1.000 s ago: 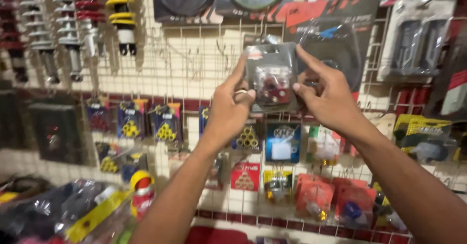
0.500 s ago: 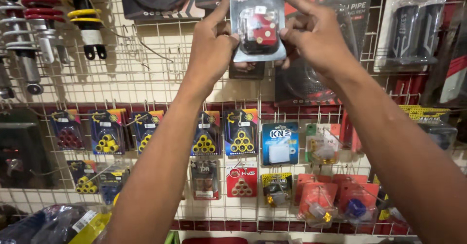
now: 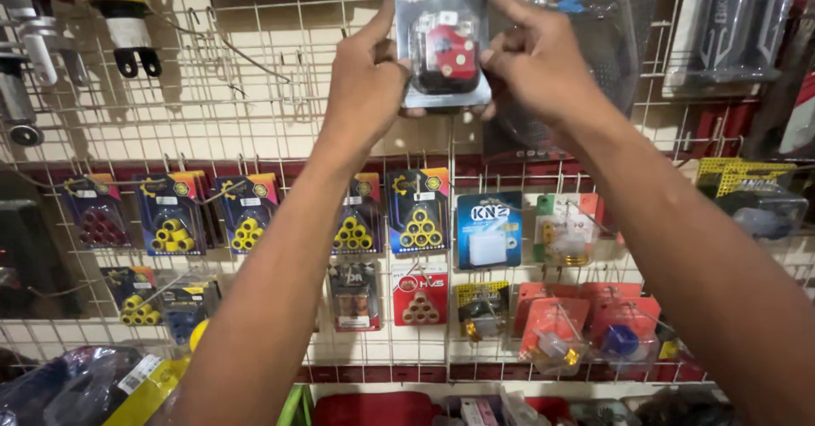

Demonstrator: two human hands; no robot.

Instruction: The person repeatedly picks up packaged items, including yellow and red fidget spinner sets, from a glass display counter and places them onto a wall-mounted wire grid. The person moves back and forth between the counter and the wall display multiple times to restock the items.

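Note:
Both my hands hold up a clear blister pack (image 3: 443,44) with a red and black part inside, high against a white wire grid wall (image 3: 255,112). My left hand (image 3: 367,78) grips the pack's left edge with thumb and fingers. My right hand (image 3: 535,61) pinches its right edge, with the index finger reaching toward the pack's top. The top of the pack is near the upper edge of the view, and any hook there is hidden.
Below hang rows of packs with yellow rollers (image 3: 418,214), a blue pack (image 3: 489,229) and red blister packs (image 3: 553,333). Shock absorbers (image 3: 119,10) hang at the upper left, grip packs (image 3: 732,27) at the upper right. Bagged goods (image 3: 93,383) lie at the lower left.
Both hands have raised the blister pack from mid-height on the grid to near its top. The view has tilted and moved closer to the wall.

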